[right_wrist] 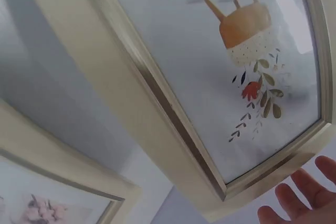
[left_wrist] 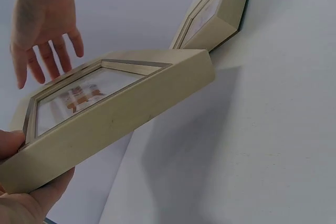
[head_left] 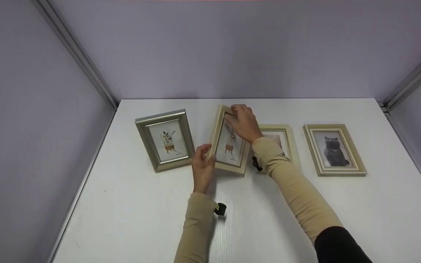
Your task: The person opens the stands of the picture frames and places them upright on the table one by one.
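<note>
My left hand (head_left: 202,170) grips a cream picture frame (head_left: 227,151) by its left side, thumb on the front and fingers underneath, as the left wrist view shows. The frame is tilted off the white table and bears a potted-plant print (right_wrist: 249,40). Over its upper right corner reaches my right hand (head_left: 245,124). In the left wrist view the right hand's fingers (left_wrist: 47,59) are extended and loose, just past the frame's far edge; whether they touch it I cannot tell.
To the left stands a silver-gold frame (head_left: 153,144) with a similar plant print. Another cream frame (head_left: 291,142) is partly covered by my right sleeve (head_left: 291,175). Farther right stands a frame with a grey cat picture (head_left: 334,151). Grey-lilac walls (head_left: 196,47) enclose the table (head_left: 130,212).
</note>
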{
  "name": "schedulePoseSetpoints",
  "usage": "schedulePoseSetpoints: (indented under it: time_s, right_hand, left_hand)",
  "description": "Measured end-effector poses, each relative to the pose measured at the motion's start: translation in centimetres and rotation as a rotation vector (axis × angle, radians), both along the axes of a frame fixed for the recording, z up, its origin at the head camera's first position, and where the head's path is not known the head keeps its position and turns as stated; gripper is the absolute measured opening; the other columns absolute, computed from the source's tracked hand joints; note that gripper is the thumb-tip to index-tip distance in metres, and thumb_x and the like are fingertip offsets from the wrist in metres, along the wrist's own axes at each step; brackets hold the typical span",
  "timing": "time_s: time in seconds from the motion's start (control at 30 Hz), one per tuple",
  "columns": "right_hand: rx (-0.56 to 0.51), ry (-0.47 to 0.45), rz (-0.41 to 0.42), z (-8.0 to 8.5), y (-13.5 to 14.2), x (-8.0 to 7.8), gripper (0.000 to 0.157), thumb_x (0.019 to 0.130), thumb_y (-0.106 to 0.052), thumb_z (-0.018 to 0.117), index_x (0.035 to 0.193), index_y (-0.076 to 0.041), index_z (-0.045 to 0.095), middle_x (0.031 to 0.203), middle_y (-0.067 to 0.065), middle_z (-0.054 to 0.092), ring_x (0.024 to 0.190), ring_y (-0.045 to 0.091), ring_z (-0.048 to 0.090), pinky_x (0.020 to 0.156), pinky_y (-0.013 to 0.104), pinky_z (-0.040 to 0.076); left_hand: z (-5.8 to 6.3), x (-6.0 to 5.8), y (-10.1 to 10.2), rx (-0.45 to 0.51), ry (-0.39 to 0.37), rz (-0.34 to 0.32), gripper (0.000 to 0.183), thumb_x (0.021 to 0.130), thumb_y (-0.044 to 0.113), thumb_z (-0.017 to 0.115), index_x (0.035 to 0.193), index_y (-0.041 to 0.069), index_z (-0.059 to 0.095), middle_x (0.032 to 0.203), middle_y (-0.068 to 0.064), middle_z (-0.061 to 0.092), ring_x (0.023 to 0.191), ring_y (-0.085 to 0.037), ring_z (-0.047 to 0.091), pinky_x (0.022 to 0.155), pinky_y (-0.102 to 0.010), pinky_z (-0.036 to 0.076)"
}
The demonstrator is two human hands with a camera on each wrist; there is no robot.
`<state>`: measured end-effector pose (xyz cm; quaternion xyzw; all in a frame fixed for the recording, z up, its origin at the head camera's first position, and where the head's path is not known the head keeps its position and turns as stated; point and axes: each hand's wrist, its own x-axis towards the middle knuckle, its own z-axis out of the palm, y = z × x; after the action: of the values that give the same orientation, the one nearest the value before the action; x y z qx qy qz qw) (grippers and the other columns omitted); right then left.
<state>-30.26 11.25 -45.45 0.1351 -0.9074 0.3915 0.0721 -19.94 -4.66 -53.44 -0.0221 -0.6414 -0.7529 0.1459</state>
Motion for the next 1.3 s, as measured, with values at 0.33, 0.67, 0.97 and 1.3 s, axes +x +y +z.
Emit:
schedulePoseSetpoints:
  time_s: [0.33, 0.67, 0.97, 1.3]
  right_hand:
    - [0.066, -0.019, -0.02, 1.3, -0.5, 0.0, 0.053, 0.104, -0.032, 0.06, 0.141, 0.005, 0.052, 0.136, 0.021, 0.057, 0.127, 0.036, 0.05, 0.106, 0.049, 0.041]
    - [0.092, -0.049, -0.058, 2.5, -0.6, 0.2, 0.055, 0.101, -0.044, 0.06, 0.132, 0.002, 0.06, 0.13, 0.018, 0.062, 0.119, 0.036, 0.05, 0.1, 0.054, 0.04]
    - [0.1, 0.031, -0.041, 2.4, -0.5, 0.2, 0.043, 0.104, -0.028, 0.057, 0.126, 0.01, 0.06, 0.122, 0.024, 0.061, 0.118, 0.038, 0.055, 0.099, 0.049, 0.045]
    - [0.207, 0.211, 0.033, 0.7, -0.6, 0.0, 0.03, 0.109, -0.018, 0.04, 0.108, 0.01, 0.051, 0.105, 0.028, 0.052, 0.101, 0.043, 0.05, 0.088, 0.054, 0.045]
  left_hand:
    - [-0.1, 0.2, 0.3, -0.011, 0.02, -0.013, 0.038, 0.086, -0.024, 0.052, 0.12, -0.009, 0.056, 0.12, -0.024, 0.06, 0.116, -0.036, 0.059, 0.086, -0.034, 0.054]
    - [0.0, 0.5, 1.3, -0.103, 0.04, 0.018, 0.037, 0.087, -0.022, 0.056, 0.12, -0.005, 0.059, 0.119, -0.022, 0.063, 0.116, -0.034, 0.06, 0.093, -0.042, 0.052]
    - [-0.3, 1.0, 1.5, -0.159, 0.049, 0.027, 0.032, 0.089, -0.018, 0.061, 0.119, -0.004, 0.06, 0.118, -0.021, 0.066, 0.111, -0.032, 0.063, 0.094, -0.045, 0.051]
    - [-1.2, 1.1, 1.2, -0.085, 0.026, -0.038, 0.04, 0.091, -0.019, 0.057, 0.128, -0.005, 0.054, 0.129, -0.022, 0.059, 0.124, -0.038, 0.056, 0.096, -0.043, 0.051]
